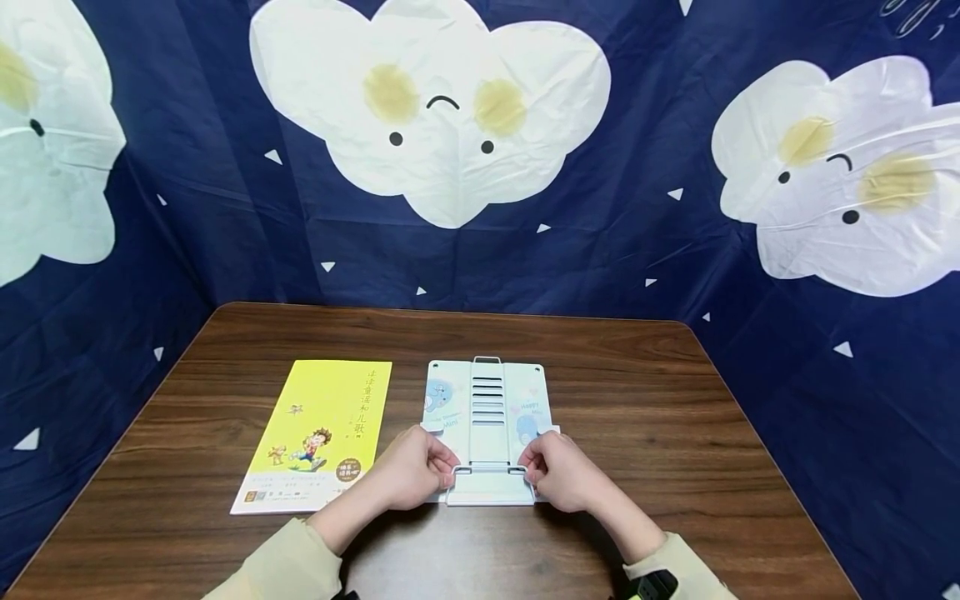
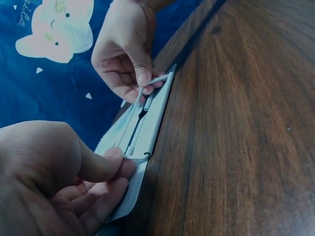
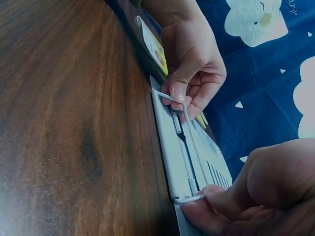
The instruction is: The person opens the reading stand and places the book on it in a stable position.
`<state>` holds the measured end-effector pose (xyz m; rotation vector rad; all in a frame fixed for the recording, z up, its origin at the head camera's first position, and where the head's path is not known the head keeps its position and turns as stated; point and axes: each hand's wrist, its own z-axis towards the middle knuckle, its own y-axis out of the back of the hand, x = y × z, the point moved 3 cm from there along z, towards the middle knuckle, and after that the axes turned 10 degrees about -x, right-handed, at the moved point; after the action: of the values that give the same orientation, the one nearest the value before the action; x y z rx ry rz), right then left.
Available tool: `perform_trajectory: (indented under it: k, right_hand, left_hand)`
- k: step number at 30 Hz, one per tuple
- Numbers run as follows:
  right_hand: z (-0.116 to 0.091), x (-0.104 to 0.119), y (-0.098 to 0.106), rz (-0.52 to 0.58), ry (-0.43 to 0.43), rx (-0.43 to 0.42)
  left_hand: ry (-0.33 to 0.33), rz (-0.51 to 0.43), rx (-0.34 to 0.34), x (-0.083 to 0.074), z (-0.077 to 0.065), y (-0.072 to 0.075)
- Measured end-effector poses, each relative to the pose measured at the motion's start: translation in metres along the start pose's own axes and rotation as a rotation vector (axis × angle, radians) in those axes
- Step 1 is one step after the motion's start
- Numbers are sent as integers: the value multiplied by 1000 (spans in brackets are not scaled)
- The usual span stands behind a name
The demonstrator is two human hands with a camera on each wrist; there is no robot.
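A pale blue metal book stand point(image 1: 489, 432) with slots and cartoon elephant prints lies flat on the table, its ledge toward the person. My left hand point(image 1: 412, 468) pinches the left corner of the stand's white wire bracket point(image 2: 158, 78) between thumb and fingers. At the opposite corner, my right hand point(image 1: 564, 472) pinches the same wire. Both wrist views show the wire tilted up from the panel, its ends joined at the ledge. The fingertips sit close over the panel's lower part.
A yellow children's book point(image 1: 322, 425) lies left of the stand, close to the left forearm. Brown wood grain covers the table point(image 1: 660, 433). Behind and beside it hangs a dark blue cloth point(image 1: 225, 242) with white clouds.
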<state>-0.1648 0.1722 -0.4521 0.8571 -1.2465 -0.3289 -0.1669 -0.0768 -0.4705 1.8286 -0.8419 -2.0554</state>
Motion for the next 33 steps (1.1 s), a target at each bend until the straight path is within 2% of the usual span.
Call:
perform_trajectory:
  k: [17,27,33]
  right_hand:
    - [0,-6,-4,23,-55,-46]
    - [-2,-8,-6,30,-40,-103]
    - [-6,-7,-9,53,-46,-132]
  left_hand:
    - [-60,-18,-72,2,-5,-1]
    - [-80,-21,-103,1,-8,-2]
    - [-93,10,-121,0,-11,-2]
